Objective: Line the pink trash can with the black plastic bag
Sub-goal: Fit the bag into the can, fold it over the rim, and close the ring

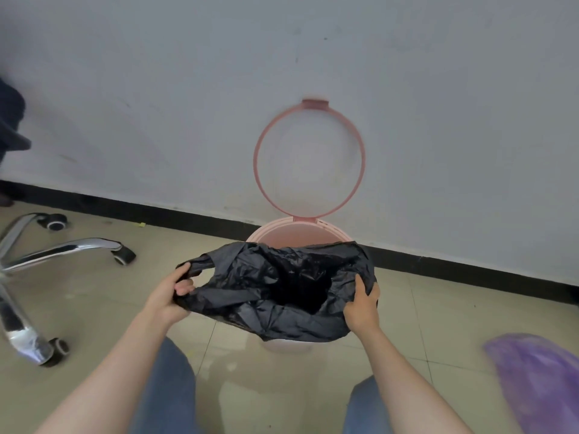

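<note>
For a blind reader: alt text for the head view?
Two hands, left and right, hold a black bag open over a pink trash can standing against a wall. The can's ring is flipped up; a chair base stands at left.

Pink can (326, 232) upright on floor against wall, round, mostly hidden behind bag; only far rim and pale base showing. Pink ring (309, 158) hinged at back rim, flipped up, leaning on wall. Black bag (275, 286) crinkled, glossy, spread over can's mouth, opening gaping dark in middle, left handle loop stretched out sideways.
</note>
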